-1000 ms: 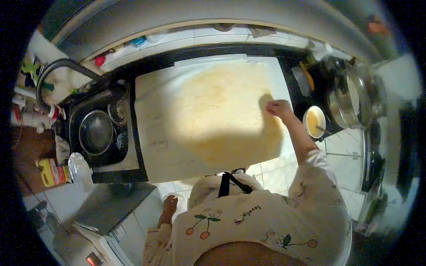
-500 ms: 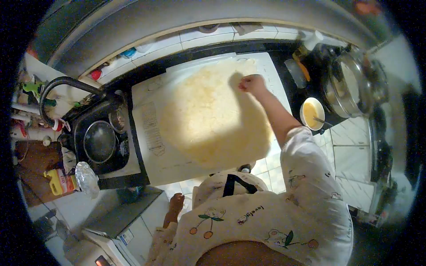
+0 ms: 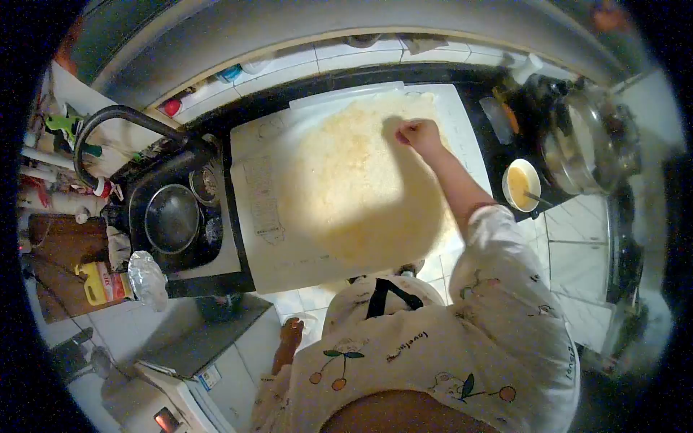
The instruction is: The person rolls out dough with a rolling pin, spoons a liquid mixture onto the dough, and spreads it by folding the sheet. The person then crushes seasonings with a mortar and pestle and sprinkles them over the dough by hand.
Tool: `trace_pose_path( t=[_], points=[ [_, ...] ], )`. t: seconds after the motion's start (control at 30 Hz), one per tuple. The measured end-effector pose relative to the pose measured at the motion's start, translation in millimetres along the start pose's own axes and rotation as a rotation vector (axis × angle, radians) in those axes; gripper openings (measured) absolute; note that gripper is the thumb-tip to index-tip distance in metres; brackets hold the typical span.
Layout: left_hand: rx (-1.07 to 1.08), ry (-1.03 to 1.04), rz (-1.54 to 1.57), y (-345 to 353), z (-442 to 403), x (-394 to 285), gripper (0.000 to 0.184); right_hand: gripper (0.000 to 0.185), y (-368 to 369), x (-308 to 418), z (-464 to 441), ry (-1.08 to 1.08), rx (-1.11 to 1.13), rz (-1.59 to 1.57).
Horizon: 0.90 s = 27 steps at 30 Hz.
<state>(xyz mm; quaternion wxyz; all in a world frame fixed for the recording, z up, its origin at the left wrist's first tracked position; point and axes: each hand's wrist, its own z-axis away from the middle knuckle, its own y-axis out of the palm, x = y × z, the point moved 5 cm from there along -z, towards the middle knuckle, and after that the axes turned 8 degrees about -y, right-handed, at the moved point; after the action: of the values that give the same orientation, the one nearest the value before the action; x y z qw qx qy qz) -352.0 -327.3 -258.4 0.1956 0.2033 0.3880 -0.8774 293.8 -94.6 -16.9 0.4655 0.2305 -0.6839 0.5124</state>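
A large, thin sheet of pale yellow dough (image 3: pixel 346 173) covers most of a white mat with printed markings (image 3: pixel 249 252). My right hand (image 3: pixel 419 136) is over the far right part of the dough, its fingers drawn together in a pinch. Whatever they hold is too small to make out, and a shadow falls on the dough beside them. Low by my body, my left hand (image 3: pixel 291 333) has its fingers curled beside a whitish, rounded thing (image 3: pixel 309 322) that is partly hidden. I cannot tell its kind.
To the right stands a white bowl (image 3: pixel 530 175) of yellow liquid with a utensil in it, near a clear container (image 3: pixel 497 119) and large metal pots (image 3: pixel 577 148). On the left are a black sink (image 3: pixel 137 224) with a strainer, a curved faucet (image 3: pixel 119 112) and a foil-covered item (image 3: pixel 148 280).
The view has shifted slightly, so the mat and counter sit further right. My right hand stays over the same part of the dough, its fingers still pinched. My left hand remains low.
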Motion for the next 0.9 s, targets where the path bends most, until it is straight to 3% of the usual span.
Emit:
trace_pose_path(
  t=[0.07,0.1,0.17,0.23,0.27,0.37,0.4,0.5,0.57,0.6,0.63,0.67,0.77,0.9],
  points=[
    [0.076,-0.066,-0.037,6.5,-5.2,21.2,0.03,0.012,-28.3,-4.6,39.7,0.293,0.089,-0.089],
    [0.096,-0.19,0.014,7.4,-10.9,23.8,0.03,0.016,-49.2,-23.5,49.3,0.171,-0.045,-0.175],
    [0.075,-0.167,-0.015,5.8,-16.0,15.5,0.029,0.019,-76.0,-53.0,84.0,0.282,0.079,0.069],
    [-0.007,0.126,-0.164,-5.6,-21.1,1.9,0.027,0.021,-81.9,-26.5,132.7,0.466,0.098,-0.236],
    [-0.053,0.273,-0.231,-8.7,-20.7,-7.0,0.026,0.02,-92.8,-26.5,145.1,0.409,-0.064,-0.228],
    [0.011,0.094,-0.013,-31.6,-25.5,-30.8,0.022,0.018,-89.6,-20.3,177.5,0.389,0.212,0.056],
    [-0.041,0.109,-0.136,-40.1,-30.9,-44.7,0.02,0.016,-87.7,-32.3,185.6,0.386,0.063,-0.075],
    [-0.052,0.115,-0.029,-49.8,-45.8,-59.7,0.023,0.011,-98.9,-39.7,188.1,0.211,-0.187,0.151],
    [-0.051,0.128,-0.007,-61.5,-54.1,-74.4,0.024,0.006,-57.2,-31.3,196.1,0.292,0.036,0.007],
    [-0.042,0.137,-0.019,-69.0,-50.0,-89.3,0.024,0.006,-34.1,-10.9,197.3,0.217,0.122,-0.231],
    [-0.049,0.131,-0.036,-68.8,-49.7,-94.6,0.024,0.007,-15.0,8.0,197.7,0.312,0.1,-0.54],
    [-0.056,0.125,-0.053,-68.5,-49.4,-99.5,0.024,0.01,-9.1,18.6,187.7,0.055,0.169,-0.139],
    [0.006,0.125,-0.042,-49.7,-56.3,-75.6,0.027,0.012,42.1,41.0,182.4,0.07,0.166,-0.519],
    [-0.097,0.186,-0.131,-47.3,-32.8,-68.5,0.026,0.014,62.3,56.3,170.8,0.01,0.268,-0.216]
  ],
)
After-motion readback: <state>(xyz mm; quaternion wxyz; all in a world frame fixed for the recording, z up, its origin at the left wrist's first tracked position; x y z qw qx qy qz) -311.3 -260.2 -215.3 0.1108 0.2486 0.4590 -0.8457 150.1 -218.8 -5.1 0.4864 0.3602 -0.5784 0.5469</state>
